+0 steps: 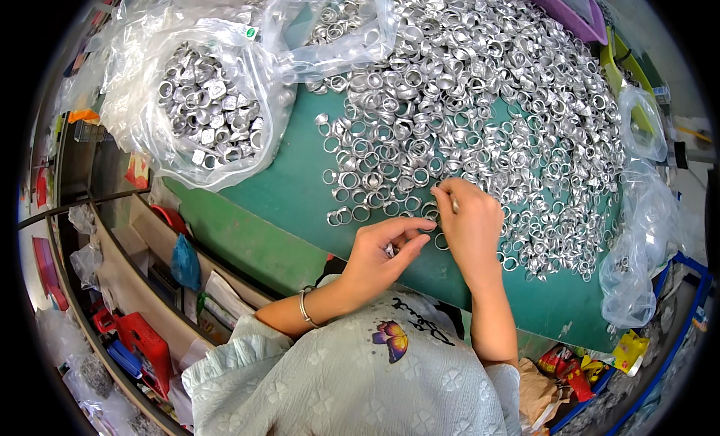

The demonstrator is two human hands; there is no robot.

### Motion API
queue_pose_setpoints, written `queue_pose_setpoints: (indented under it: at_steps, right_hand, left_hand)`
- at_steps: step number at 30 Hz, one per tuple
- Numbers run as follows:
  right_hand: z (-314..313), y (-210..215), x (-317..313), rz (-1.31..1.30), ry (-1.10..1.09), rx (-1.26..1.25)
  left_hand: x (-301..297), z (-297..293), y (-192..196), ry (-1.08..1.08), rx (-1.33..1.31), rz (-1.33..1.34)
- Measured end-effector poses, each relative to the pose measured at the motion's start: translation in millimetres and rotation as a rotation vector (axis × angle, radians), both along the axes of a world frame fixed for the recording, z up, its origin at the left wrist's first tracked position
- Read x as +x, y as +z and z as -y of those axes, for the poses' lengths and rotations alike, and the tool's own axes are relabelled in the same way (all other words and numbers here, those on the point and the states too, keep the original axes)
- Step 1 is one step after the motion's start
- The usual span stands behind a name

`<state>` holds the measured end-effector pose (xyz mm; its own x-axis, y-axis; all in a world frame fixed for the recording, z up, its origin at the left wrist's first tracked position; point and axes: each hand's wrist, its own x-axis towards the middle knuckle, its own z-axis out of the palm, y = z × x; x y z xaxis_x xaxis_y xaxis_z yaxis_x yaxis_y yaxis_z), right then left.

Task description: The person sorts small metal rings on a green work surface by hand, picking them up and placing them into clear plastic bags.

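Observation:
A large heap of silver-coloured metal rings (450,83) spreads over the green tabletop (307,196), thinning to single rings near me. My left hand (379,256) is curled at the heap's near edge; a bit of silver metal, apparently rings, shows in its palm. Its index finger and thumb point toward my right hand, with the tips a little apart. My right hand (472,214) is closed over the nearest rings, thumb and finger drawn together. What its fingers grip, if anything, is too small to make out. Loose rings lie just beneath and beside both hands.
An open clear plastic bag (277,128) full of chunkier rings stands at the left of the table. Purple (596,23) and yellow-green bins (619,68) border the far right. Empty-looking clear bags (637,248) hang at the right edge. Open drawers (172,278) with clutter lie at lower left.

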<state>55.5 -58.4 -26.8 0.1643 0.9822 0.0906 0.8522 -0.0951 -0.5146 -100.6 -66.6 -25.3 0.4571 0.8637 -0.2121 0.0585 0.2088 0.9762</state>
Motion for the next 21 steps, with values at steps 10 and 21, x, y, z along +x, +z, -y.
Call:
queue_pose_setpoints:
  at_steps: [10, 21]
  right_hand:
    - [-1.9, 1.5, 3.1, -0.407, -0.059, -0.007]
    - [-3.9, 1.9, -3.0, -0.239, -0.032, -0.042]
  left_hand:
    - [-6.4, -1.9, -0.1, 0.053, 0.0, -0.036]
    - [-5.8, 1.4, -7.7, 0.062, -0.001, -0.017]
